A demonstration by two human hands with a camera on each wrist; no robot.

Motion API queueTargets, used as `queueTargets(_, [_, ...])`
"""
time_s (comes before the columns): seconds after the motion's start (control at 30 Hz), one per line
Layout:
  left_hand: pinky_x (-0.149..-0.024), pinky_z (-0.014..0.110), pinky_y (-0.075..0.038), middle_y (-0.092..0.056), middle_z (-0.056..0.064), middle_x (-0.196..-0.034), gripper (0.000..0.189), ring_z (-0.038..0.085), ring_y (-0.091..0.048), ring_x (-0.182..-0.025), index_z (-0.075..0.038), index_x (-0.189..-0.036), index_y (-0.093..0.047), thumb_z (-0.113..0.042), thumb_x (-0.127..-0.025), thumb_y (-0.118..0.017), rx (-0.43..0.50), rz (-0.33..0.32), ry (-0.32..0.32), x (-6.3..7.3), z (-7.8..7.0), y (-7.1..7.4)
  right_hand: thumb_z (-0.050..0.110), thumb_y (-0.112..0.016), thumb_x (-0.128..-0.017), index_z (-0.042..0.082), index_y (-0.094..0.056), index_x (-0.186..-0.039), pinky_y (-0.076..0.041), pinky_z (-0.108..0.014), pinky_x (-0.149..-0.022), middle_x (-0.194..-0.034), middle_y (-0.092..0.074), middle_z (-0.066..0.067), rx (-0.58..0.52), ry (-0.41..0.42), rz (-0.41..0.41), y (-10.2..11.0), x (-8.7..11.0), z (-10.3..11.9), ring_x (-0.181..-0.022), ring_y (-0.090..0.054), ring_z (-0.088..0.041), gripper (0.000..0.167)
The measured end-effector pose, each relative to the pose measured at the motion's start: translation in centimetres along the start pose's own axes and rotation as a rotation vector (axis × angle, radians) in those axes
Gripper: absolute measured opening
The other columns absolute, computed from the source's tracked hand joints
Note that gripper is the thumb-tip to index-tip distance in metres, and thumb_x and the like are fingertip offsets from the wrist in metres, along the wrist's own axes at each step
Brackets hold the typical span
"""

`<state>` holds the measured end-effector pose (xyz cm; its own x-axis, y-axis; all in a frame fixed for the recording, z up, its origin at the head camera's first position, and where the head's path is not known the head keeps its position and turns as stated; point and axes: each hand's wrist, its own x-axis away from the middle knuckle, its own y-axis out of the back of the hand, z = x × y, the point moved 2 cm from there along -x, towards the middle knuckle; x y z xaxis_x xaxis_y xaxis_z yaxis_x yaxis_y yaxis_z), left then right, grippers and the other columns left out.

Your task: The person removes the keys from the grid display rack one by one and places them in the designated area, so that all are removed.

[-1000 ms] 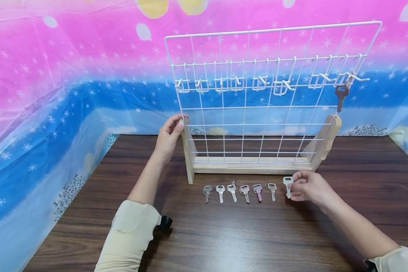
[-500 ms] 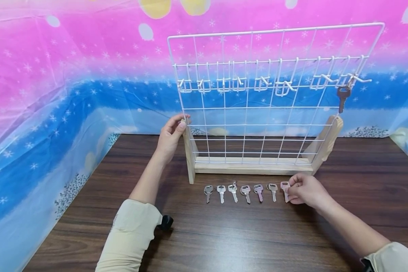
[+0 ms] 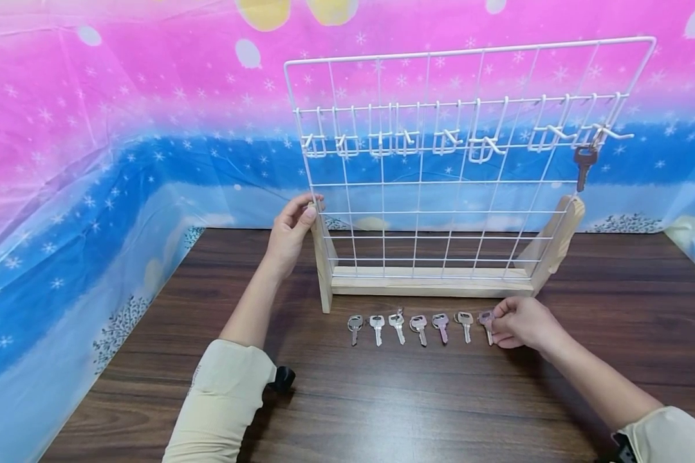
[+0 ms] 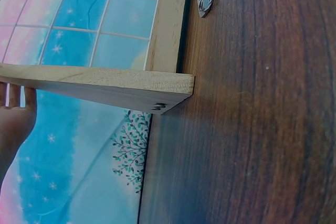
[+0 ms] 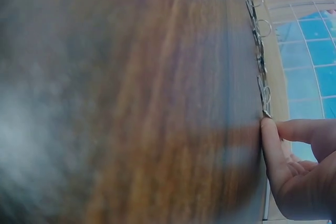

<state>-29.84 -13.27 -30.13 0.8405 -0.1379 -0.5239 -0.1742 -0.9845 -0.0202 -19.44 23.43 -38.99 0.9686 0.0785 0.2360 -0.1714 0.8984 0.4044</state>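
Note:
My left hand (image 3: 289, 235) grips the left wooden upright (image 3: 321, 263) of a white wire grid rack (image 3: 414, 212), thumb in front; in the left wrist view that hand (image 4: 16, 119) shows at the edge. My right hand (image 3: 524, 325) pinches a key (image 3: 486, 317) by its right side, down at the tabletop, at the right end of a row. Its neighbour is a silver key (image 3: 465, 321), then a purple-tinted key (image 3: 440, 323) and several more silver keys with rings. In the right wrist view, my right hand's fingers (image 5: 273, 145) meet at the key's edge (image 5: 267, 114).
Several white hooks (image 3: 444, 143) line the upper grid. One dark key (image 3: 583, 168) hangs from the rightmost hook. A wooden base bar (image 3: 431, 287) joins the uprights behind the key row. The dark wood table (image 3: 382, 405) meets a patterned cloth (image 3: 121, 193) behind and at left.
My right hand has moved slightly down and left, bringing the key from a little above the table to the row's end. My left hand still holds the upright.

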Motion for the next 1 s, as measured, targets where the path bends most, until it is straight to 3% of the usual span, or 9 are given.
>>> queueTargets(0.3, [-0.09, 0.031, -0.042, -0.051, 0.019, -0.123, 0.045, 0.016, -0.053, -0.109, 0.009, -0.122, -0.047, -0.024, -0.093, -0.055, -0.001, 0.003, -0.006, 0.09, 0.11, 0.14, -0.001, -0.06, -0.08, -0.008, -0.052, -0.087, -0.053, -0.028, -0.052, -0.063, -0.061, -0.006, 0.0, -0.057, 0.026, 0.22, -0.29, -0.18, -0.055, -0.062, -0.013, 0.012])
queueTargets(0.53, [-0.091, 0.032, -0.042, -0.056, 0.001, -0.116, 0.048, 0.016, -0.054, -0.109, 0.01, -0.122, -0.045, -0.025, -0.092, -0.057, 0.021, 0.005, -0.012, 0.11, 0.07, 0.07, 0.0, -0.061, -0.081, -0.005, -0.051, -0.083, -0.052, -0.027, -0.049, -0.061, -0.06, -0.005, 0.022, -0.081, 0.049, 0.22, -0.31, -0.19, -0.051, -0.06, -0.011, 0.011])
queueTargets(0.77, [-0.091, 0.032, -0.041, -0.052, 0.015, -0.122, 0.05, 0.017, -0.053, -0.11, 0.009, -0.123, -0.046, -0.028, -0.092, -0.057, 0.013, 0.015, -0.014, 0.14, 0.12, 0.05, 0.0, -0.063, -0.081, -0.006, -0.049, -0.086, -0.052, -0.028, -0.048, -0.06, -0.061, -0.006, 0.033, -0.08, 0.031, 0.18, -0.43, -0.12, -0.051, -0.06, -0.012, 0.016])
queueTargets(1.0, [-0.091, 0.031, -0.041, -0.056, -0.003, -0.115, 0.051, 0.016, -0.052, -0.11, 0.009, -0.123, -0.045, -0.029, -0.091, -0.057, 0.019, 0.013, -0.014, 0.12, 0.15, 0.1, 0.003, -0.064, -0.081, -0.006, -0.048, -0.087, -0.052, -0.029, -0.049, -0.061, -0.061, -0.006, 0.056, -0.05, 0.058, 0.55, -0.3, 0.05, -0.052, -0.06, -0.013, 0.018])
